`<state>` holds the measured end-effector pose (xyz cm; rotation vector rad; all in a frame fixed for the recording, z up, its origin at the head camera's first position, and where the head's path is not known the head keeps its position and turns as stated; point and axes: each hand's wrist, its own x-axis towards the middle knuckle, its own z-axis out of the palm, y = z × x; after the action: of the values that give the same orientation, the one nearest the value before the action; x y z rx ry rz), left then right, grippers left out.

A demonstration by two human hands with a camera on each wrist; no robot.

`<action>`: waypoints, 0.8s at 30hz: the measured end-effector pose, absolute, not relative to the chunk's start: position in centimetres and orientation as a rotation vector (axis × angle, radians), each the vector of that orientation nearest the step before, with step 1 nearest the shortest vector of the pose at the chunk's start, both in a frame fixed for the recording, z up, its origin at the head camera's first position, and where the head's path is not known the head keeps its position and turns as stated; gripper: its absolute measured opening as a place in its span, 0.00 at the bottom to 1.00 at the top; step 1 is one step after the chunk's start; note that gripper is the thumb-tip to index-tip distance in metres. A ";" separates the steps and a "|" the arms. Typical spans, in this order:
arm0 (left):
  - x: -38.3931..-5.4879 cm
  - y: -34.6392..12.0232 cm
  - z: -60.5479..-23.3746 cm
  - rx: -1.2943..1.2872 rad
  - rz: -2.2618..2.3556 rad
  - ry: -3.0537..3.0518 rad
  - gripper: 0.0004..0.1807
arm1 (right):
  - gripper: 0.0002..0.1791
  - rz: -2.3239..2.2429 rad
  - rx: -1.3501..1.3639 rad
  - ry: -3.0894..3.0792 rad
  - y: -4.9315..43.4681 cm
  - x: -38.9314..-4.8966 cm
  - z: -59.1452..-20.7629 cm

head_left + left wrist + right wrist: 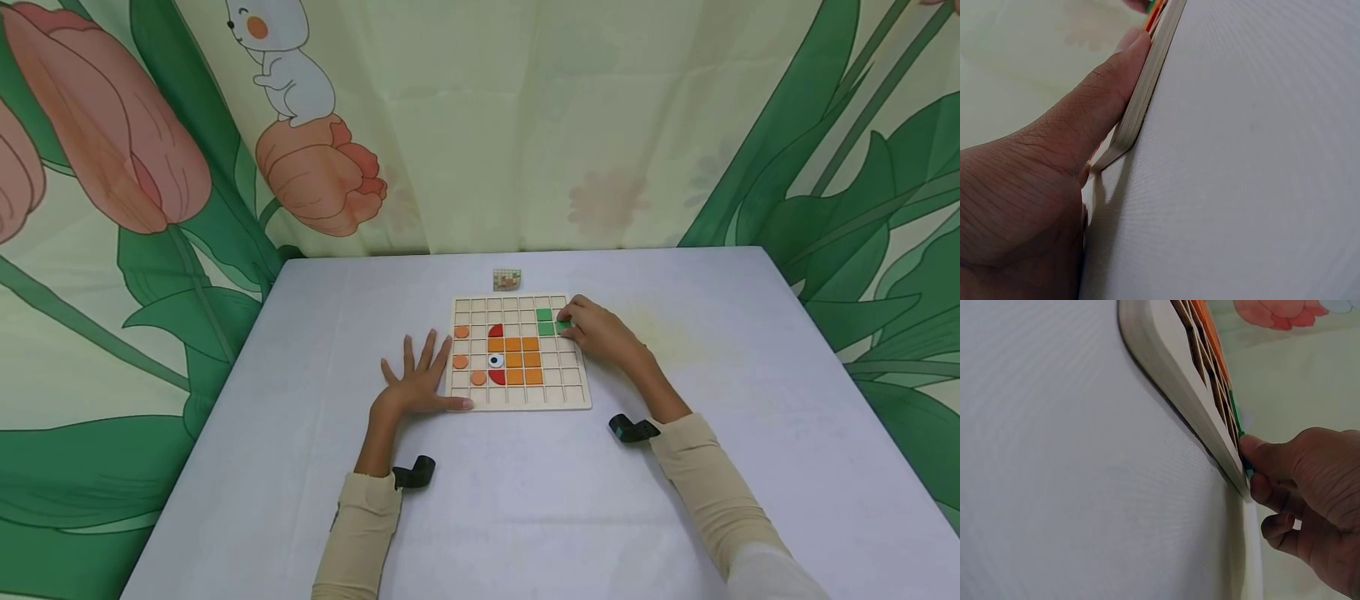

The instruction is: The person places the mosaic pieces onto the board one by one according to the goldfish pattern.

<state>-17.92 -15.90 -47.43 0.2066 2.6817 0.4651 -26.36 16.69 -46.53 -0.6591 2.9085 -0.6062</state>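
Note:
A pale wooden grid board [558, 394] lies on the table, its cells partly filled with coloured tiles. My left hand [416, 390] is spread flat at its left side, the thumb [1100, 84] resting on the near left corner and a fingertip at the left edge. Over the right edge, my right hand [600, 335] pinches a green tile [563, 328] between thumb and fingers, low at the board. Other green tiles [544, 315] sit just left of it. Orange squares [513, 360], red rounded pieces [497, 377], an eye tile [496, 361] and orange discs [461, 362] fill cells further left.
A small patterned card [507, 280] lies just beyond the board's far edge. White cloth covers the table [517, 500], and a printed curtain [510, 125] hangs behind it. Black wrist cameras [415, 473] stick out from both sleeves.

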 end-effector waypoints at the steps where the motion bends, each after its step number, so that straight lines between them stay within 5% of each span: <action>1: -17.9 -15.9 -47.4 0.207 0.466 2.680 0.67 | 0.15 -0.606 -0.652 2.906 16.6 -26.4 -46.5; 24: -17.7 -15.7 -46.9 0.190 0.451 2.680 0.67 | 0.16 -0.654 -0.679 2.878 16.6 -26.4 -46.3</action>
<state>-17.69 -15.72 -46.90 0.1898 2.6796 0.4513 -26.39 16.62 -46.26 -0.6791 2.8781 -0.6543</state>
